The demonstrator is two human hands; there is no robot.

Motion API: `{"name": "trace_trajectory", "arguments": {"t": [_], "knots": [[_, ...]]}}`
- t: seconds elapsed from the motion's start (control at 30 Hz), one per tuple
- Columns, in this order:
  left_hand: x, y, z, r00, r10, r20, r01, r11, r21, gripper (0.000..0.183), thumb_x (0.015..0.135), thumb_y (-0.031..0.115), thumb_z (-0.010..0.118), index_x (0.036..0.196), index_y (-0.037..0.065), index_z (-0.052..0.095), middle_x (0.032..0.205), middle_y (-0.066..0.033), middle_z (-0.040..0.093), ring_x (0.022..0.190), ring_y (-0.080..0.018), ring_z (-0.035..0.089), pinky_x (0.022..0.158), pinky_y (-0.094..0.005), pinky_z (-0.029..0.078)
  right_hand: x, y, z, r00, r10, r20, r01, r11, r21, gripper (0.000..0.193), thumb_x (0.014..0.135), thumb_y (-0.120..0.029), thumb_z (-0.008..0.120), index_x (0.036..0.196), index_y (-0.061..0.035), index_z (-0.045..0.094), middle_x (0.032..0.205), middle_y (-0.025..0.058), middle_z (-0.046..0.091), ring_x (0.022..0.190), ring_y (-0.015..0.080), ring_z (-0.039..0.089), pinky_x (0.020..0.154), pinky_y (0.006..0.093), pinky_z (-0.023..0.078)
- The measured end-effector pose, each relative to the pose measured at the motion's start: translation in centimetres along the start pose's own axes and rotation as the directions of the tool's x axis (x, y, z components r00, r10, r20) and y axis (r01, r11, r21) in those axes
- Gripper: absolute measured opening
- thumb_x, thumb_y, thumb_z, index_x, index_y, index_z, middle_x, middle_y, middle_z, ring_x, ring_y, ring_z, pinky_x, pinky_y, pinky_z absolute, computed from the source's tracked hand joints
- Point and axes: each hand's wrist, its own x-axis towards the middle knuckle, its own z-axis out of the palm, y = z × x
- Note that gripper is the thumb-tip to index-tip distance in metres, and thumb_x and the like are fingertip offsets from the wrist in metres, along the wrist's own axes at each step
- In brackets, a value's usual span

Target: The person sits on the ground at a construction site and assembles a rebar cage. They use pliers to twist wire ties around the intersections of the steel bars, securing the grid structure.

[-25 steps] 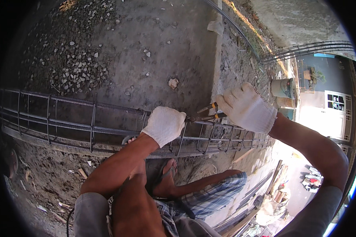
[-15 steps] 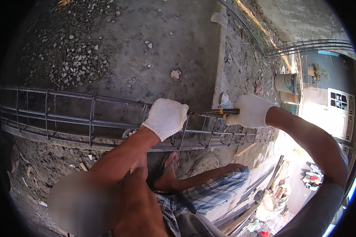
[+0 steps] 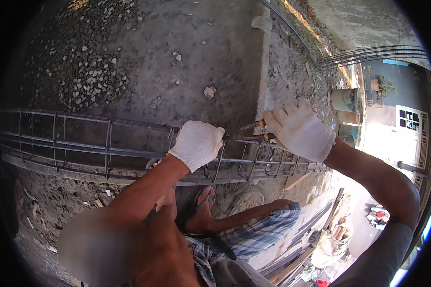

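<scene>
A gloved right hand closes around the orange-banded handles of pliers, their nose aimed at a joint, while the gloved left hand clamps the top bar, apparently steadying it; the long steel rebar cage runs across mid-frame over gravelly ground, buckets at upper right

I am looking down on a long rebar cage lying across the dirt ground. My left hand, in a white glove, is gripping the cage's top bar. Just to the right of it my gloved right hand is holding pliers with yellow-banded handles, their nose touching the cage beside the left hand. A sandalled foot is resting below the cage, and loose gravel is lying above it.
</scene>
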Motion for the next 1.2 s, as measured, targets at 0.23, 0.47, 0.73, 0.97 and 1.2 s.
{"name": "trace_trajectory", "arguments": {"t": [0.23,0.47,0.73,0.97,1.2], "knots": [[0.0,0.0,0.1,0.999,0.004,-0.043,-0.005,1.0,-0.021,0.031,0.097,0.03,0.07,0.119,0.009,0.077,0.082,-0.013,0.077,0.076,-0.0342,0.076,0.067,-0.0501,0.059,1.2,0.1,0.3,0.736,0.271,0.621,-0.49,0.846,0.211,0.034,0.092,-0.034,0.081,0.106,-0.0039,0.078,0.08,0.0118,0.074,0.075,0.0279,0.075,0.069,0.0456,0.057],[-0.1,0.0,-0.1,0.998,0.028,-0.065,-0.03,0.999,-0.022,0.033,0.096,0.029,0.07,0.121,0.01,0.077,0.08,-0.0133,0.076,0.075,-0.035,0.076,0.067,-0.0499,0.059,1.7,1.6,-1.1,0.454,-0.068,0.888,-0.695,0.597,0.401,0.04,0.094,-0.035,0.08,0.11,0.0005,0.078,0.08,0.0183,0.077,0.079,0.0355,0.078,0.069,0.0459,0.058],[0.0,0.7,-1.6,0.998,-0.051,0.039,0.052,0.999,-0.01,0.051,0.093,0.032,0.073,0.138,0.009,0.069,0.095,-0.0156,0.077,0.084,-0.0354,0.077,0.072,-0.05,0.06,0.0,-0.3,-1.6,0.996,0.026,0.088,-0.026,1.0,0.004,0.043,0.086,-0.022,0.077,0.123,-0.0039,0.069,0.095,0.0098,0.07,0.075,0.0289,0.074,0.068,0.0444,0.056],[0.1,3.4,-4.4,0.976,0.1,-0.192,-0.136,0.973,-0.187,0.08,0.095,0.038,0.076,0.163,0.013,0.044,0.157,-0.0217,0.053,0.131,-0.0394,0.065,0.109,-0.0486,0.053,-0.5,0.6,0.4,0.96,0.147,0.24,-0.131,0.988,-0.079,0.027,0.095,-0.025,0.073,0.113,-0.0049,0.074,0.082,0.0041,0.07,0.072,0.0192,0.072,0.066,0.0377,0.054],[4.3,4.6,-1.4,0.961,0.078,-0.263,-0.247,0.664,-0.706,0.042,0.109,0.037,0.065,0.137,0.005,0.068,0.103,-0.0121,0.079,0.1,-0.0342,0.077,0.089,-0.0407,0.06,-1.8,0.3,-0.1,0.535,-0.002,0.845,-0.791,0.352,0.501,0.034,0.105,-0.037,0.069,0.105,-0.0038,0.075,0.077,0.0057,0.073,0.068,0.0199,0.072,0.065,0.0379,0.058]]}}
